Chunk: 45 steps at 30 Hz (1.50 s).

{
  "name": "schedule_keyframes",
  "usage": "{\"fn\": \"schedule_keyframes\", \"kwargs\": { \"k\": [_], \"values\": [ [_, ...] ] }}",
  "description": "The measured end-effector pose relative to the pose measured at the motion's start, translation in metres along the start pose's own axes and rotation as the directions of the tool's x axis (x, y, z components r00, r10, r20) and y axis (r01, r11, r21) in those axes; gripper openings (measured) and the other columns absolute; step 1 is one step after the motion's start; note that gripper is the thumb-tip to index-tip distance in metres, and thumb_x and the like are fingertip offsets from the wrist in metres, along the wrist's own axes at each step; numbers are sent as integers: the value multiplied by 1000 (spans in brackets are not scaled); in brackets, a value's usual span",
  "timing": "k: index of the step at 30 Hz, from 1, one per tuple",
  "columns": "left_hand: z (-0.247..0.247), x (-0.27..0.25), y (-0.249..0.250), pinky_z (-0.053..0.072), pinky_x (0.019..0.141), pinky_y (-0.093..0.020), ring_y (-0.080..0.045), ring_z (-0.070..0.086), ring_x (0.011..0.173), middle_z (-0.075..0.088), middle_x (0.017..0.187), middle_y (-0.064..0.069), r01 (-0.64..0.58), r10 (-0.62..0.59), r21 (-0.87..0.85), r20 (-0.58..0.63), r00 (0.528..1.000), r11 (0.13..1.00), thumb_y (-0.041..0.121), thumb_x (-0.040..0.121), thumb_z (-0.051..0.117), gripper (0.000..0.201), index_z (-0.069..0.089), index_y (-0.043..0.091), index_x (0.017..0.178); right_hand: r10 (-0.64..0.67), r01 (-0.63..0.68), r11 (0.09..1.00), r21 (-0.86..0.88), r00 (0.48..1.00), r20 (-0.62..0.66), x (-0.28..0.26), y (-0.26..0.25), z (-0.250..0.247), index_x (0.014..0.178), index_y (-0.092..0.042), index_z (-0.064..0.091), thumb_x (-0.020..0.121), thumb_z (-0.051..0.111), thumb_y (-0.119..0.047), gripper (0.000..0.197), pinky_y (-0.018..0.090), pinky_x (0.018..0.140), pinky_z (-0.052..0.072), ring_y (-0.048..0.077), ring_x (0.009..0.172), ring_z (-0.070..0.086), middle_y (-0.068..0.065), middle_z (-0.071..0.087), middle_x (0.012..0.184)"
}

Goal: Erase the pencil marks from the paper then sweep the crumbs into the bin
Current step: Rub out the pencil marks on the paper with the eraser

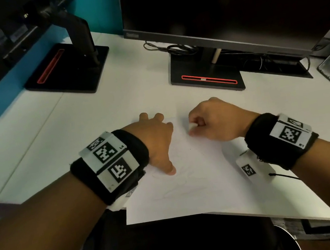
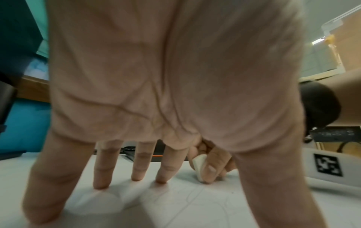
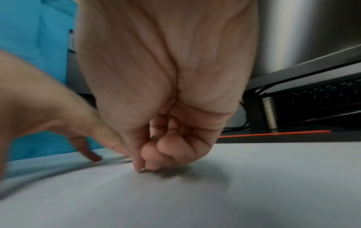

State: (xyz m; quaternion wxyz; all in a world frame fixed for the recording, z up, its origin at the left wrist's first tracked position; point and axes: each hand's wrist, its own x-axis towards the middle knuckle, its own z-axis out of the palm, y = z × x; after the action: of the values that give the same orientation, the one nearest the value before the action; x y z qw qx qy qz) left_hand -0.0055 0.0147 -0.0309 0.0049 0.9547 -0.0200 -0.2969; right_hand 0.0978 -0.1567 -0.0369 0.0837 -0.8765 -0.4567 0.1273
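On the smooth white tabletop (image 1: 98,104) lies the thin, flat paper (image 1: 198,175), its faint pencil marks (image 1: 180,187) mostly nearer me; I would keep my left hand (image 1: 157,140) splayed, fingers straight, pinning the sheet against wrinkling. My right hand (image 1: 214,120) pinches the small, soft white eraser (image 2: 199,165) against the far part; short, light strokes suit it.

White bench (image 1: 98,104) carries a sheet of paper (image 1: 199,187) at its near edge, faint pencil marks (image 1: 180,187) on it. Two black monitor bases (image 1: 206,75) stand behind, cables (image 1: 173,49) between.
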Motion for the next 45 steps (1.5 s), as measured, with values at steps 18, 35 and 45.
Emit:
{"fn": "schedule_keyframes", "kwargs": {
  "k": [18,35,45],
  "values": [
    [-2,2,2,48,103,-49,-34,18,144,17,160,-2,12,-12,9,26,1000,1000,66,73,76,107,25,22,155,-40,35,998,51,993,112,3,-8,-1,69,-11,58,90,68,-32,32,23,60,42,12,55,44,3,54,60],
    [-2,3,2,47,103,-49,-35,17,145,14,161,-4,11,-12,24,30,999,1000,67,74,75,107,24,22,156,9,-17,997,72,995,99,12,-4,0,67,-15,60,90,67,-32,29,28,59,42,10,56,49,-3,55,58],
    [-1,1,1,48,102,-47,-33,18,144,15,161,-3,13,-14,18,23,1000,1000,66,75,74,106,23,22,156,30,-43,994,96,991,132,16,-5,0,69,-17,62,91,67,-33,28,27,59,45,9,56,49,-5,55,59]
  ]
}}
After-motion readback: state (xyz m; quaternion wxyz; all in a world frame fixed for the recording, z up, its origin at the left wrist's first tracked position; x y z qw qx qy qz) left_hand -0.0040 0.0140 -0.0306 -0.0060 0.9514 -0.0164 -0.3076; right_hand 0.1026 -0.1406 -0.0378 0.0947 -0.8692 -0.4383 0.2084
